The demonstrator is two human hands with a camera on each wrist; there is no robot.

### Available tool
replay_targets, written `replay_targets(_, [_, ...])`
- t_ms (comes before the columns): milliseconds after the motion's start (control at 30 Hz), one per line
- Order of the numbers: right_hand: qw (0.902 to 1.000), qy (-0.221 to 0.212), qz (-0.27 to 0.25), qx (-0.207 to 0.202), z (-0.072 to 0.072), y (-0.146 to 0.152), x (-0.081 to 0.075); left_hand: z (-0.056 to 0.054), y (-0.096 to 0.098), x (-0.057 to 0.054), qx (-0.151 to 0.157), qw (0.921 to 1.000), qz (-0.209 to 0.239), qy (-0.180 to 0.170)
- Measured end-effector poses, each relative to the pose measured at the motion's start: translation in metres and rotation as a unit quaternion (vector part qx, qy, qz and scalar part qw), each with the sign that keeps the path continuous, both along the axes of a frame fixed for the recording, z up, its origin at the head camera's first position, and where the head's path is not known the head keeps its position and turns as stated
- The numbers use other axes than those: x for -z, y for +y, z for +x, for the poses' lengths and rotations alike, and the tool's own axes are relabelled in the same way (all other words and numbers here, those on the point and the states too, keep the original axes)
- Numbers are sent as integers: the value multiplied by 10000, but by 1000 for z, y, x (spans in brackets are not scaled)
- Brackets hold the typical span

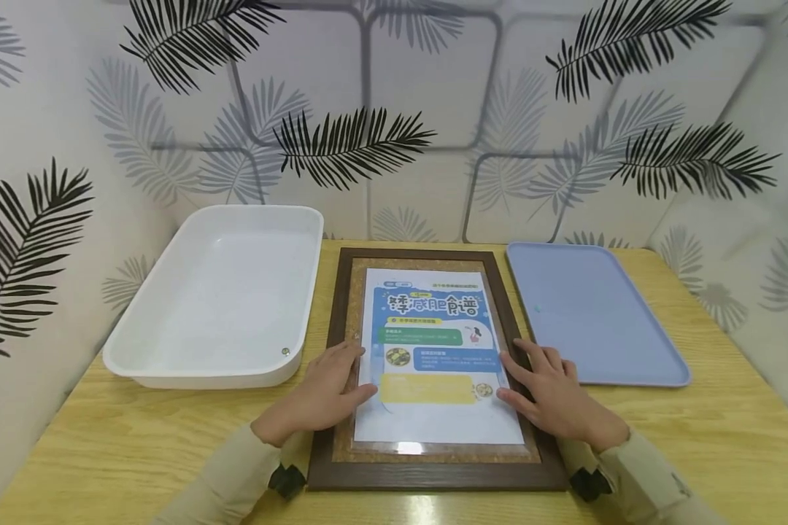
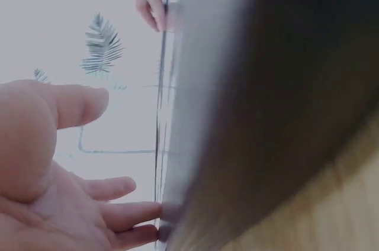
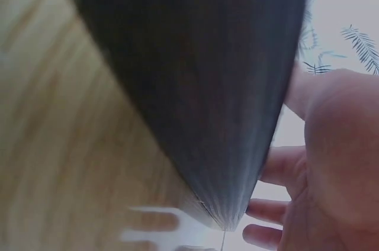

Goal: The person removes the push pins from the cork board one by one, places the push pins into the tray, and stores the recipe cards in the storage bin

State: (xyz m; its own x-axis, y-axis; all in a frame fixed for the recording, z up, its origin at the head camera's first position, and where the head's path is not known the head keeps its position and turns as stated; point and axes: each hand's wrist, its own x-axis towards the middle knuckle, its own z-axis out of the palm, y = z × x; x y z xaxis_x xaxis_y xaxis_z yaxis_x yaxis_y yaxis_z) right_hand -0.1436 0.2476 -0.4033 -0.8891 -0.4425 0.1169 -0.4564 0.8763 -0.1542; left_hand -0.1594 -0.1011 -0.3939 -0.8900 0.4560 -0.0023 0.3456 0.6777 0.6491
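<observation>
In the head view a brown picture frame [image 1: 440, 477] with a cork backing lies flat on the wooden table. On the cork is a printed sheet [image 1: 433, 430] with a blue heading, under a glossy clear film. My left hand [image 1: 325, 390] rests on the left side of the frame, thumb and fingers extended toward the sheet's edge. Across from it my right hand [image 1: 554, 397] lies on the right side, fingers spread. Both wrist views show the frame's dark side up close, with the left hand [image 2: 71, 168] and the right hand [image 3: 337, 156] relaxed over its top.
A deep white basin [image 1: 236, 292] stands to the left of the frame. To the right lies a flat blue tray [image 1: 597, 313], close beside the frame. Behind the wooden table [image 1: 683, 452] rises a wall [image 1: 427, 197] papered with a leaf pattern.
</observation>
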Motion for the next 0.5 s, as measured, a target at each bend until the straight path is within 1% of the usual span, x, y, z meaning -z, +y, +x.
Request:
replay_targets(100, [9999,-48,-93,-1,0,1,0,-1,2,-3,-325,9977,514,-298])
replay_targets(200, [9998,-122,-164,-8,1,2,1,-3,5,-6,-687,9914,946,-593])
replay_targets(300, [9996,-180,-225,-10,2,3,2,-6,8,-8,-943,9848,1255,-745])
replay_targets(433, [9994,-210,-256,-17,1,4,5,-14,10,-9,-1384,9689,1743,-1083])
replay_targets(500, [9995,-194,-263,-49,0,5,6,-17,10,-8,-1675,9581,1935,-1284])
